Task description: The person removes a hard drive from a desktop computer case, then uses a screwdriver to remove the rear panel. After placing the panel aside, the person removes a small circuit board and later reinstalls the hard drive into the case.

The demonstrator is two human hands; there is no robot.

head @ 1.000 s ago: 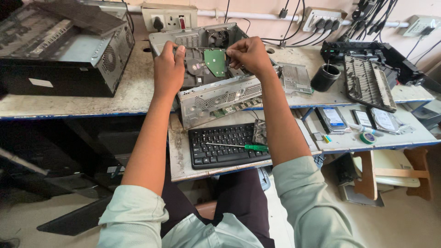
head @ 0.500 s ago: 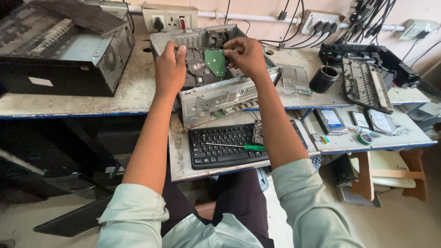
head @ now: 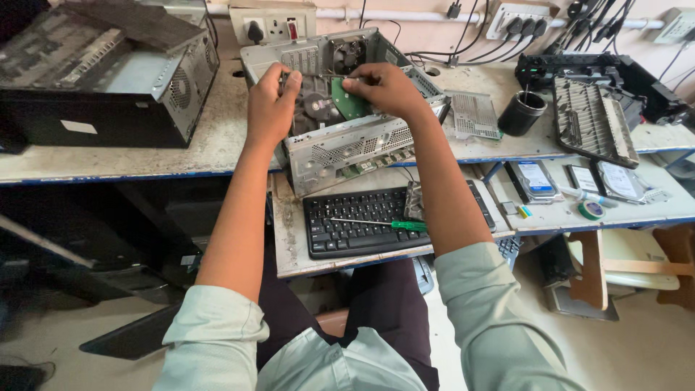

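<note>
On workbench (head: 130,156), both hands (head: 269,101) (head: 385,87) grip open computer case (head: 347,141).

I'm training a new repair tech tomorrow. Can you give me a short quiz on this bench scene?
1. True or false: both hands are inside the open grey metal computer case.
2. What lies on the black keyboard?
A. green-handled screwdriver
B. hammer
C. pliers
3. Which hand is nearer the green circuit board?

Key:
1. True; left hand and right hand both reach in.
2. A
3. Right hand
</note>
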